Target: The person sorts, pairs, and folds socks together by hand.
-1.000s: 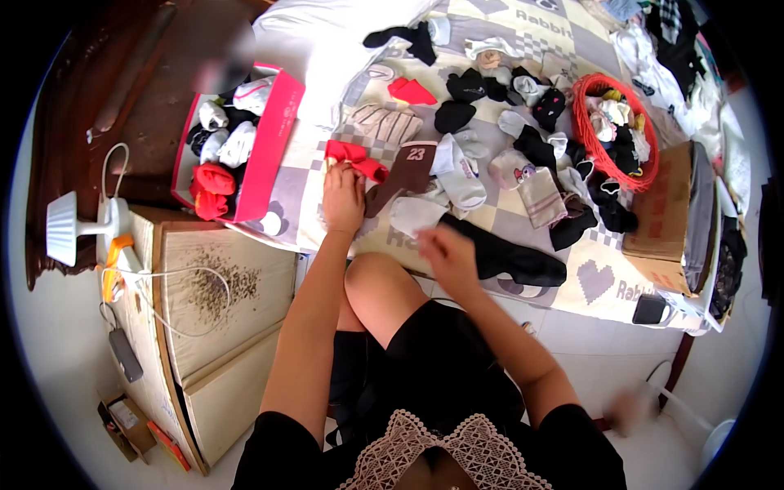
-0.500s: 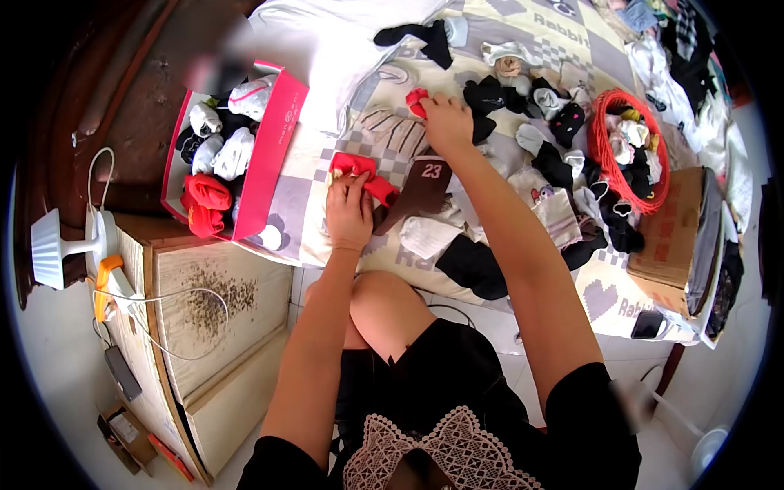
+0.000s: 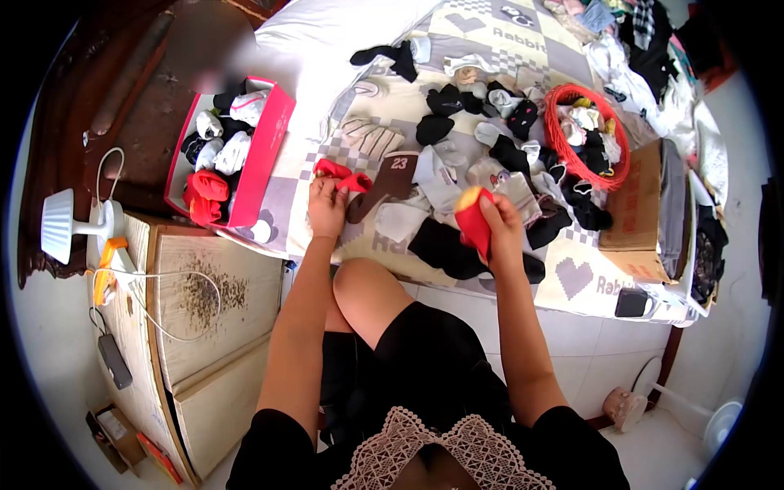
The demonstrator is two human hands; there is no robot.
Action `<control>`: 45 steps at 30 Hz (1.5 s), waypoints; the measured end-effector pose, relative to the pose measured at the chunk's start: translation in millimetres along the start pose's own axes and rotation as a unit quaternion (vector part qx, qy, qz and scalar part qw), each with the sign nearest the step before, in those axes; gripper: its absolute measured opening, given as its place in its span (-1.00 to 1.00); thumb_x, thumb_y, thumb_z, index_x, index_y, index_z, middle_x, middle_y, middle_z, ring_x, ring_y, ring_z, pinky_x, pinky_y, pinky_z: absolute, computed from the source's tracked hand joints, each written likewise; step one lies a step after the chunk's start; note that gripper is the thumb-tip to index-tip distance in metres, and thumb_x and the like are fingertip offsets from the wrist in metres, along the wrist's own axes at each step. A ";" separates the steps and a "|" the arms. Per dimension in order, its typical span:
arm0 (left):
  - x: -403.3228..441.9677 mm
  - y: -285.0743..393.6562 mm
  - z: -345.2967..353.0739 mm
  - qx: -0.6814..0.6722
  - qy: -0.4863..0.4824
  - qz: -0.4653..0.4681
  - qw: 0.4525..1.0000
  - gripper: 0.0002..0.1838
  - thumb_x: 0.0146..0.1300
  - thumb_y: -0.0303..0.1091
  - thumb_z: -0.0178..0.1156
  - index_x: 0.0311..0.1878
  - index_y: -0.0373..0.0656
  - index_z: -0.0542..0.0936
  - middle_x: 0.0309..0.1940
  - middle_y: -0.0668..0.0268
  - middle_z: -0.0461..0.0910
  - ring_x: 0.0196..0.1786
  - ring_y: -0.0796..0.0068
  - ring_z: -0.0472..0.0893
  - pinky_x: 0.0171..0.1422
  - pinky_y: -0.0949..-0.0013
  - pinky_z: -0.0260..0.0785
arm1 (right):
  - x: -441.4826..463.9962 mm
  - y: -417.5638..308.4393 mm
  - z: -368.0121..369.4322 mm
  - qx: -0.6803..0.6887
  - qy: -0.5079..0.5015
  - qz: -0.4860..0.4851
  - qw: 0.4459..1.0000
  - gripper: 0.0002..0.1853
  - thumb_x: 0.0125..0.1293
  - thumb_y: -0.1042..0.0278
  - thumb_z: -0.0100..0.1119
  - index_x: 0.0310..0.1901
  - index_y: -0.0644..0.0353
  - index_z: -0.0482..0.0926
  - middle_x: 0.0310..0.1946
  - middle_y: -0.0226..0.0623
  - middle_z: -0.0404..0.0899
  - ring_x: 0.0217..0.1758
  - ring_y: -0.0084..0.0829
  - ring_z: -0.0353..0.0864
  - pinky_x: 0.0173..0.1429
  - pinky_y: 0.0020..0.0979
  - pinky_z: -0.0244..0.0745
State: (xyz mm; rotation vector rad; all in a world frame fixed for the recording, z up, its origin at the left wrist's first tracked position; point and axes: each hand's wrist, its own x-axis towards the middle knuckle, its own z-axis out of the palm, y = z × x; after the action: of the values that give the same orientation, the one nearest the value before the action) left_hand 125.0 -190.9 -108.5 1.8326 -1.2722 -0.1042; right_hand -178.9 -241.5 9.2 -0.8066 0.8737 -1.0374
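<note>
At the near left of the bed, my left hand has its fingers closed on a red sock that lies on the sheet. My right hand holds up another red sock with a yellow end, above the near edge of the bed. Between the hands lie a brown sock marked 23, a white sock and a dark sock. A striped sock rests just beyond my left hand.
A pink-red box of rolled socks stands at the left. To the right are a red basket with socks, a cardboard box and a phone. Several loose socks cover the middle of the bed. A lamp sits at far left.
My right hand has come back from the far side of the striped sock toward me and to the right, carrying a red sock. My left hand stays at its red sock.
</note>
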 end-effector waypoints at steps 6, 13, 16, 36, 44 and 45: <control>-20.2 88.6 -53.4 0.018 0.120 0.059 0.991 -0.89 0.19 -0.38 0.24 -0.34 -0.23 0.62 -0.05 0.22 0.50 -0.10 0.24 0.46 0.03 0.31 0.32 | -49.7 14.5 -29.4 -0.114 0.017 0.058 0.992 -0.81 0.37 0.29 0.11 -0.16 0.25 0.54 -0.39 -0.38 0.61 -0.48 -0.63 0.56 -0.47 -0.61 0.41; -74.2 165.8 -111.0 -0.660 -0.030 -0.206 0.722 -0.87 0.36 -0.38 -0.06 -0.17 -0.20 0.45 -0.34 0.10 0.62 -0.47 0.41 0.58 -0.44 0.49 0.44 | -65.6 -14.8 29.4 0.123 -0.113 0.072 0.983 -0.83 0.37 0.37 0.10 -0.12 0.28 0.50 -0.34 -0.35 0.63 -0.36 -0.55 0.61 -0.27 -0.56 0.48; -95.8 160.1 -117.6 -0.698 -0.023 -0.226 0.679 -0.87 0.38 -0.34 -0.02 -0.24 -0.17 0.45 -0.42 0.15 0.60 -0.56 0.47 0.52 -0.60 0.52 0.32 | -66.0 -1.8 43.0 -0.109 -0.080 -0.040 0.990 -0.86 0.39 0.37 0.09 -0.20 0.28 0.52 -0.39 -0.36 0.62 -0.44 -0.67 0.54 -0.34 -0.62 0.44; -178.6 176.3 -97.0 -0.228 0.044 -0.171 0.957 -0.28 0.17 -0.55 0.22 0.34 -0.25 0.07 0.19 0.04 0.23 0.19 0.16 0.41 0.24 0.26 0.37 | -108.4 20.6 57.3 0.110 -0.106 0.124 0.980 -0.81 0.39 0.34 0.05 -0.08 0.25 0.43 -0.11 -0.21 0.58 -0.06 -0.42 0.61 0.05 -0.36 0.53; -177.8 202.0 -107.8 -0.237 -0.035 -0.134 0.962 -0.63 0.23 -0.35 0.25 0.03 -0.28 0.42 -0.13 0.12 0.53 -0.09 0.38 0.56 -0.01 0.38 0.40 | -118.9 18.7 67.6 0.176 -0.084 0.154 0.968 -0.77 0.41 0.34 -0.01 0.00 0.26 0.41 0.00 -0.14 0.53 -0.03 -0.37 0.61 0.04 -0.34 0.54; -182.1 196.1 -101.2 -0.361 -0.060 -0.192 0.911 -0.71 0.28 -0.39 0.20 -0.01 -0.27 0.41 -0.16 0.20 0.54 -0.12 0.47 0.55 -0.05 0.44 0.40 | -116.3 18.6 66.2 0.173 -0.085 0.155 0.969 -0.77 0.41 0.34 -0.01 0.00 0.26 0.41 0.00 -0.14 0.53 -0.03 -0.37 0.61 0.04 -0.34 0.54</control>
State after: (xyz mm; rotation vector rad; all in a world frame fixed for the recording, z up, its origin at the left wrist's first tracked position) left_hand -50.1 -3.5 18.2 1.3964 -0.7703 -0.8055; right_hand -142.6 -116.7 46.2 -0.4374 0.6245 -0.7998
